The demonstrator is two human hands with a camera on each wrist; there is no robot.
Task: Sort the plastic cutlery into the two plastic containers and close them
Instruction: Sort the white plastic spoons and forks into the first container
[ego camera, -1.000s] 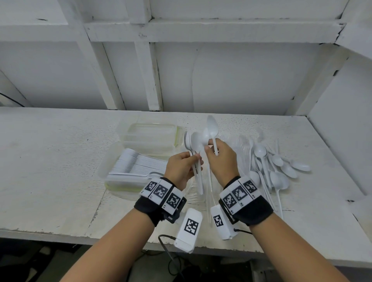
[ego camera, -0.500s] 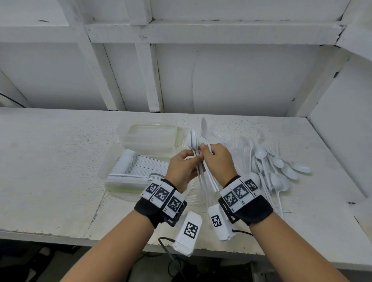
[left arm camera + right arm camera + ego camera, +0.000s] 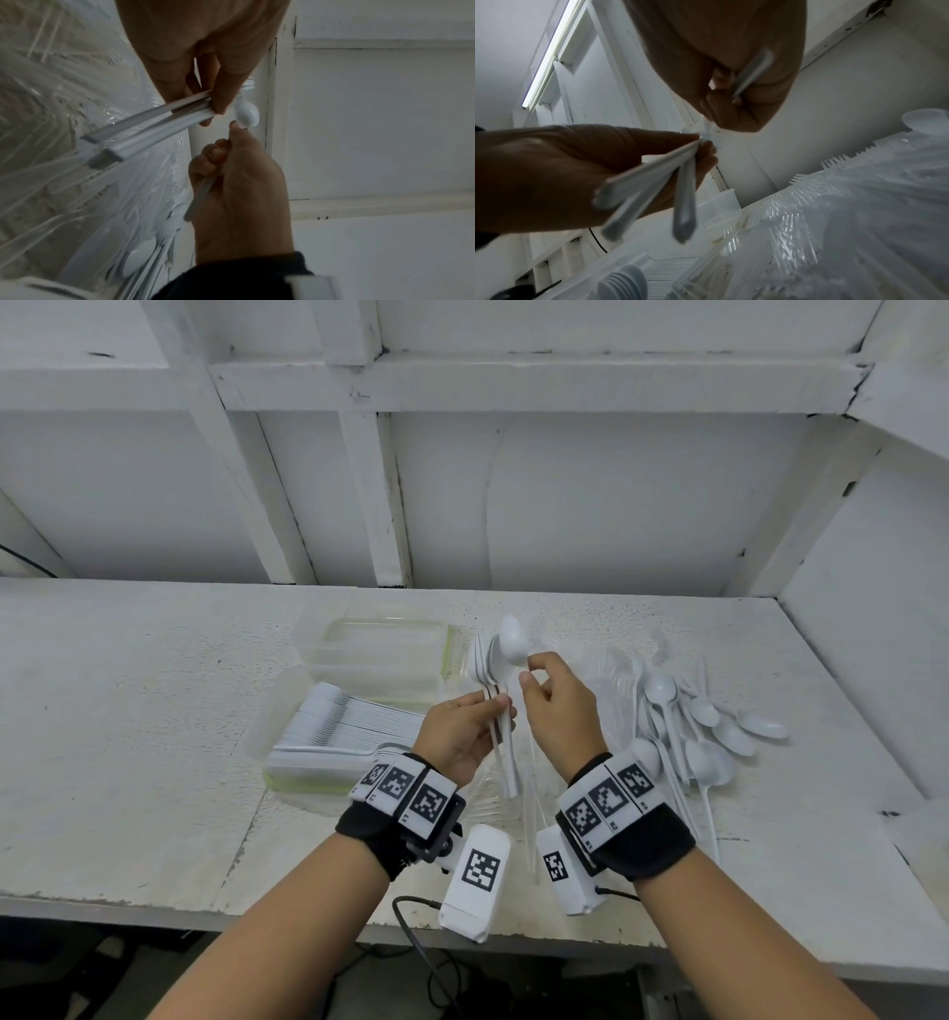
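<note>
My left hand [image 3: 492, 707] pinches a bundle of white plastic spoons [image 3: 485, 670] by the handles, bowls up. My right hand [image 3: 529, 671] grips a single white spoon [image 3: 511, 639], its bowl right beside the bundle's bowls. In the left wrist view the left hand [image 3: 213, 109] holds the bundle's handles [image 3: 154, 127] and the right hand [image 3: 231, 172] holds the single spoon [image 3: 246, 115]. In the right wrist view the single spoon's handle [image 3: 754, 69] crosses my right palm. A clear container [image 3: 272, 711] filled with stacked white spoons sits at my left. Behind it stands a second clear container [image 3: 380, 654].
A heap of clear plastic forks [image 3: 611, 670] lies under and right of my hands. Several loose white spoons [image 3: 714, 731] are scattered further right. The white table's front edge [image 3: 205, 911] is near my forearms, and a white wall [image 3: 873, 685] bounds the right side.
My right hand lowered its spoon leftwards to the bundle, met the left hand half a second ago, and now sits slightly apart from it, still holding the spoon.
</note>
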